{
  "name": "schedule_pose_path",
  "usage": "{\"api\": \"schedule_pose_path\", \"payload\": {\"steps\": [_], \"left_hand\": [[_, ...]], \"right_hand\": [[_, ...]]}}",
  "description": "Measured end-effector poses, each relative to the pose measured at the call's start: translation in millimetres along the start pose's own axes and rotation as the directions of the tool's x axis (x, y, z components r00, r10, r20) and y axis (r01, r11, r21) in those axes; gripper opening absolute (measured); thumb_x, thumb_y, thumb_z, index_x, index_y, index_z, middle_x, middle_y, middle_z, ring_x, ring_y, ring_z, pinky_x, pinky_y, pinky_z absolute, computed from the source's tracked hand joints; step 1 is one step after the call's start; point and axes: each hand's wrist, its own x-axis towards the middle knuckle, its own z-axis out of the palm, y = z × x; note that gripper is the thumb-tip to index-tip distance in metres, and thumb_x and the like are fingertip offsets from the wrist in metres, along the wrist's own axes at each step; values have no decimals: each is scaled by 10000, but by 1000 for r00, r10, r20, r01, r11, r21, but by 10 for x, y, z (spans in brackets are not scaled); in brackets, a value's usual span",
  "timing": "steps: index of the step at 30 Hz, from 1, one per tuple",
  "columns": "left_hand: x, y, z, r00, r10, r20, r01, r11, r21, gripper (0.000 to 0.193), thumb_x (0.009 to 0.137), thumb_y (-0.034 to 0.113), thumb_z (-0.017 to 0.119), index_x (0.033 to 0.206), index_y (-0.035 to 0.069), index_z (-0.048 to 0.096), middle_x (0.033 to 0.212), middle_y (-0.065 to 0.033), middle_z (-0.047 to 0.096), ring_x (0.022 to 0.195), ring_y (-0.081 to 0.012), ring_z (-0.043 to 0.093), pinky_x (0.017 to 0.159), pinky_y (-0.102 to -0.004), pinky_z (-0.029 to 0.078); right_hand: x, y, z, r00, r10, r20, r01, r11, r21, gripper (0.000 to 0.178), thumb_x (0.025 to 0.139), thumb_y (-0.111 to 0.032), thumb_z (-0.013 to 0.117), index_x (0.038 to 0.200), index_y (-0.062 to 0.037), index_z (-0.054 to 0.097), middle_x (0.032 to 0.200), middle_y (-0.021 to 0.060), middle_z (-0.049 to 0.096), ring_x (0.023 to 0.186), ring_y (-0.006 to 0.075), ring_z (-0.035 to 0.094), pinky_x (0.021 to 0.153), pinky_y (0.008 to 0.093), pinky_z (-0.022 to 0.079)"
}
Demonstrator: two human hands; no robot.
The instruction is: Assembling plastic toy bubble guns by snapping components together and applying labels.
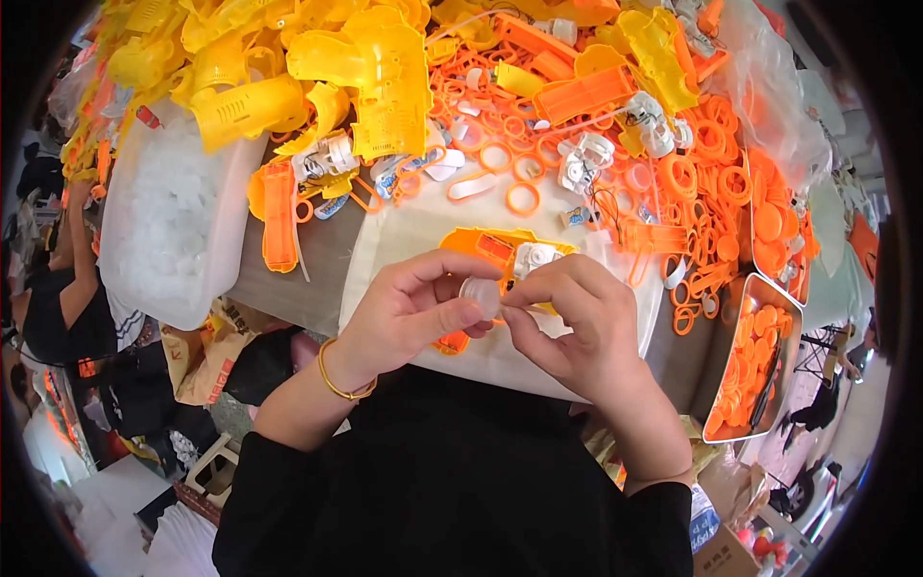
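A small translucent round plastic cap (480, 296) is pinched between the thumb and fingers of my left hand (409, 313). Close against its right side, the thumb and index finger of my right hand (582, 313) are pressed together; whatever they grip is too small to make out. Behind and beneath both hands lies a yellow-orange toy shell half (463, 238) on the pale work board (385, 260). A white mechanism (535, 258) sits in that shell, partly covered by my fingers.
Yellow shell halves (361, 67) heap up at the far left, above a white tub (207, 274) of translucent pieces. Orange rings and loose parts (524, 197) spread across the back and right. A metal tray (796, 332) holding orange discs stands at the right. Another person's arm (80, 236) shows at far left.
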Motion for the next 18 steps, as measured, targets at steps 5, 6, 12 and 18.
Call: {"api": "schedule_pose_path", "payload": {"steps": [5, 6, 12, 18], "left_hand": [[3, 23, 28, 1000, 30, 0, -30, 992, 124, 339, 881, 147, 612, 1138, -55, 522, 999, -104, 593, 881, -153, 612, 746, -278, 525], [12, 25, 39, 1000, 26, 0, -26, 993, 112, 333, 881, 143, 610, 1135, -54, 523, 999, -104, 593, 879, -153, 612, 749, -277, 525], [32, 3, 49, 999, 14, 44, -16, 999, 37, 294, 873, 58, 611, 1142, -30, 531, 1048, -92, 585, 917, -135, 600, 778, -274, 524], [87, -53, 127, 998, -18, 59, 23, 995, -93, 245, 896, 113, 594, 1095, -18, 537, 1045, -90, 586, 887, -112, 601, 703, -258, 524]], "right_hand": [[17, -10, -55, 999, -35, 15, 37, 993, -108, 194, 601, -45, 721, 756, -102, 619, 720, 19, 611, 627, 189, 559, 547, 286, 432], [12, -14, -46, 999, -29, 14, 30, 995, -99, 191, 598, -49, 720, 749, -106, 617, 716, 14, 610, 630, 189, 554, 561, 289, 431], [6, -4, -43, 997, -80, 19, 81, 991, -104, 206, 595, -42, 718, 758, -109, 611, 741, 17, 611, 665, 198, 552, 601, 294, 431], [-50, 90, -17, 986, -147, -84, 146, 989, -9, 246, 623, -49, 739, 831, -88, 613, 767, 23, 600, 718, 208, 563, 635, 315, 446]]}}
